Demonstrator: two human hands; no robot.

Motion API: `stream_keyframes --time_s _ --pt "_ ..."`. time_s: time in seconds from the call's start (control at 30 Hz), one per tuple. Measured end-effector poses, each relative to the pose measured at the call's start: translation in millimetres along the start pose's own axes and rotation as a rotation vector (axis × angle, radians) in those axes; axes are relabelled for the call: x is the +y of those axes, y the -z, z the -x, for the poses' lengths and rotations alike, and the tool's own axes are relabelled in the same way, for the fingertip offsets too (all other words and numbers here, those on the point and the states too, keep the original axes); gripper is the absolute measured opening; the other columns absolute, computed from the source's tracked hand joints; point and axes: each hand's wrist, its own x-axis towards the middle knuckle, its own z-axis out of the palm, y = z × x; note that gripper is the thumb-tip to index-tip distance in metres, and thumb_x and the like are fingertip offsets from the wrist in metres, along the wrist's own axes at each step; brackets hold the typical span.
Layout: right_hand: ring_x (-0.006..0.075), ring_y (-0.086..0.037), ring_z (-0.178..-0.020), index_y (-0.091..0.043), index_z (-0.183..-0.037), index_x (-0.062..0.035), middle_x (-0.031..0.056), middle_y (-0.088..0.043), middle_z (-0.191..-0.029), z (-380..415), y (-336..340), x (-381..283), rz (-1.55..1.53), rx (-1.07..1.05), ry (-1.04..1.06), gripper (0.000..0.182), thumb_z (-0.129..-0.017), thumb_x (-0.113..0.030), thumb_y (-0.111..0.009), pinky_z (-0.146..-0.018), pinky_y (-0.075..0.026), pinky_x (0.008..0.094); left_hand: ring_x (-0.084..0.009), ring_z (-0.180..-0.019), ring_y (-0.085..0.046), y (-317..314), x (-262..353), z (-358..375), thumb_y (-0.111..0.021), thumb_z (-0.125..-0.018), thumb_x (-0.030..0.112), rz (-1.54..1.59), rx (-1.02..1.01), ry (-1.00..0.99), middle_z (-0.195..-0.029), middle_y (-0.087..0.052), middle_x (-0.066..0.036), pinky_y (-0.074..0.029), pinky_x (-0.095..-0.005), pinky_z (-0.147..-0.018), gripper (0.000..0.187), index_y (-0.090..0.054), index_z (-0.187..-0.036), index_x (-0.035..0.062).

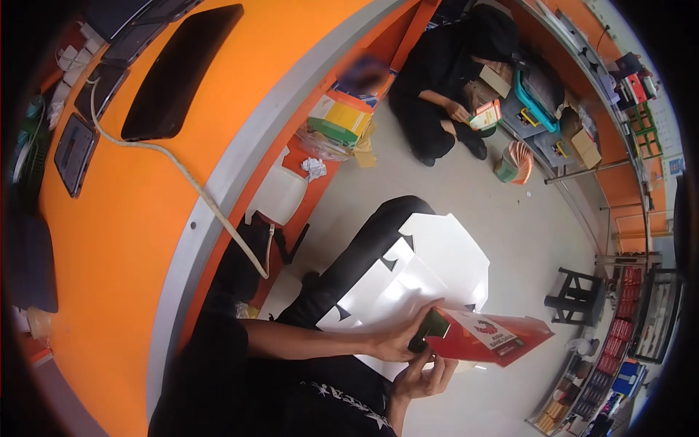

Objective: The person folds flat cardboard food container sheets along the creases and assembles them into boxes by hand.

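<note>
left hand [399, 341] and right hand [424, 376] both have hold of one end of a red printed carton [463, 345] above white cardboard sheets [450, 251], probably light and easily creased, so I'd grip its folded edges

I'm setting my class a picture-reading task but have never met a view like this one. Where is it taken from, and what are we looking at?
There is no robot here. One camera, worn on a person's head, looks forward and down, so the lower hands are the wearer's own. The left hand and right hand together hold a red printed carton. White cut-out card lies over the wearer's dark-clothed leg. On the orange tabletop at the picture's left are a tablet and a pale cable. Farther off, another person, low on the floor, holds a printed box.
</note>
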Motion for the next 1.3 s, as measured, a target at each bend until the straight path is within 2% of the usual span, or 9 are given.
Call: stream_keyframes --time_s 0.17,0.37,0.4,0.7,0.97,1.13,1.2,1.27,1.3 --pt "0.0358 -0.062 -0.099 -0.068 -0.112 0.0026 0.0178 -0.062 -0.109 13.5 0.6 0.0 -0.020 0.028 0.017 0.029 -0.083 0.000 -0.072 -0.079 -0.050 0.0441 -0.0363 -0.138 -0.033 0.1 -7.4 0.4 -0.073 -0.083 0.006 -0.076 -0.075 -0.050 -0.145 -0.034 -0.024 -0.027 -0.0415 -0.116 0.112 0.014 -0.153 0.0044" --pt "0.0407 -0.061 -0.093 -0.066 -0.105 -0.0042 0.0202 -0.062 -0.108 8.9 14.3 13.0 -0.031 -0.058 -0.036 0.024 -0.082 -0.002 -0.073 -0.075 -0.049 0.0462 -0.0379 -0.140 -0.031 10.6 0.1 -3.8 -0.082 -0.074 0.026 -0.263 -0.054 -0.053 -0.145 -0.035 -0.025 0.001 -0.0560 -0.118 0.123 0.009 -0.151 -0.0045" --pt "0.0300 -0.061 -0.089 -0.067 -0.098 0.0009 0.0171 -0.061 -0.106 4.6 15.7 8.4 -0.044 -0.081 -0.034 0.014 -0.084 0.005 -0.067 -0.069 -0.049 0.0382 -0.0366 -0.139 -0.033 11.4 2.9 -3.6 -0.083 -0.075 0.024 -0.121 -0.094 0.050 -0.145 -0.036 -0.024 -0.007 -0.0519 -0.119 0.122 0.009 -0.150 -0.0055" --pt "0.0255 -0.064 -0.090 -0.068 -0.104 0.0022 0.0155 -0.063 -0.104 -13.2 19.8 -9.5 -0.178 -0.276 -0.273 0.018 -0.087 0.006 -0.063 -0.073 -0.051 0.0323 -0.0277 -0.134 -0.040 12.7 9.2 -6.6 -0.082 -0.080 0.013 0.218 -0.096 0.195 -0.142 -0.038 -0.019 -0.034 -0.0394 -0.111 0.118 0.011 -0.152 0.0033" --pt "0.0198 -0.062 -0.105 -0.058 -0.116 0.0067 0.0142 -0.063 -0.113 -27.4 21.0 18.6 -0.416 -0.311 -0.510 0.037 -0.084 0.001 -0.073 -0.096 -0.048 0.0355 -0.0256 -0.131 -0.040 16.4 12.7 -9.5 -0.083 -0.079 0.015 0.148 -0.164 0.201 -0.141 -0.039 -0.015 -0.035 -0.0379 -0.110 0.115 0.004 -0.154 0.0055" --pt "0.0147 -0.065 -0.091 -0.062 -0.110 0.0060 0.0109 -0.067 -0.107 -21.9 12.5 29.7 -0.646 -0.301 -0.706 0.027 -0.085 0.004 -0.070 -0.078 -0.052 0.0270 -0.0262 -0.135 -0.035 15.8 11.6 -8.6 -0.082 -0.081 0.020 0.197 -0.128 0.245 -0.145 -0.035 -0.015 -0.029 -0.0400 -0.114 0.113 0.002 -0.154 0.0054" --pt "0.0135 -0.066 -0.089 -0.064 -0.107 0.0060 0.0103 -0.068 -0.105 -28.8 9.0 30.2 -0.674 -0.317 -0.702 0.022 -0.085 0.004 -0.069 -0.074 -0.052 0.0249 -0.0287 -0.141 -0.030 15.6 11.6 -8.4 -0.084 -0.077 0.017 0.236 -0.122 0.295 -0.156 -0.016 -0.019 -0.032 -0.0420 -0.114 0.118 0.005 -0.155 0.0079" --pt "0.0122 -0.063 -0.085 -0.066 -0.094 0.0048 0.0086 -0.067 -0.097 -38.7 13.8 20.5 -0.669 -0.401 -0.661 0.009 -0.085 0.005 -0.068 -0.072 -0.050 0.0248 -0.0272 -0.144 -0.024 13.9 9.5 -5.4 -0.081 -0.080 0.016 -0.455 -0.075 -0.021 -0.159 -0.003 -0.017 -0.031 -0.0420 -0.113 0.111 0.001 -0.155 0.0086" --pt "0.0122 -0.063 -0.085 -0.066 -0.094 0.0048 0.0086 -0.067 -0.097 -42.0 16.5 16.9 -0.675 -0.401 -0.656 0.009 -0.085 0.005 -0.068 -0.072 -0.050 0.0248 -0.0246 -0.145 -0.017 11.1 -7.3 -2.4 -0.080 -0.081 0.014 -0.278 -0.096 -0.012 -0.158 0.001 -0.014 -0.033 -0.0408 -0.111 0.105 -0.005 -0.155 0.0101"
